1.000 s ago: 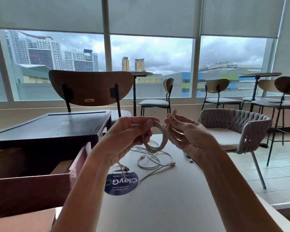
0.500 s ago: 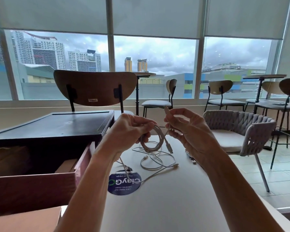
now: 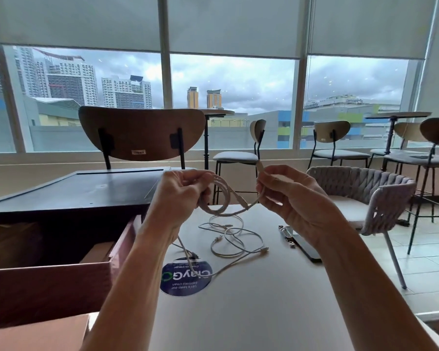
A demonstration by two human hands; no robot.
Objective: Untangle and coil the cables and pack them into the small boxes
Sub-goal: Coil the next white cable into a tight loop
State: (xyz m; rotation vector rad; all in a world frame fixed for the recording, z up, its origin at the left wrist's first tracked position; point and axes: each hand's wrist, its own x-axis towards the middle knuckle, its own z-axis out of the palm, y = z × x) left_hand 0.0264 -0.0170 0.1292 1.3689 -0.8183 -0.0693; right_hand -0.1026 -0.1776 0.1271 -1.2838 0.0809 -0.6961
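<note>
A coiled white cable [image 3: 222,198] hangs in the air above the white table [image 3: 251,300]. My left hand [image 3: 180,196] grips the top of its loops. My right hand [image 3: 292,198] pinches the cable's free end, with the plug sticking up above the fingers. More white cables [image 3: 235,240] lie loosely tangled on the table below the hands. An open reddish-brown box [image 3: 48,282] stands at the left, with a dark lid [image 3: 69,188] behind it.
A round blue sticker [image 3: 185,278] sits on the table under one cable. A dark phone and a metal watch strap [image 3: 288,235] lie at the right. A wooden-backed chair [image 3: 142,133] stands behind the table and a woven grey chair [image 3: 365,193] to the right.
My right hand has drawn the free cable end away to the right, so the strand now runs from the coil's underside up to it. Both hands sit a little farther apart.
</note>
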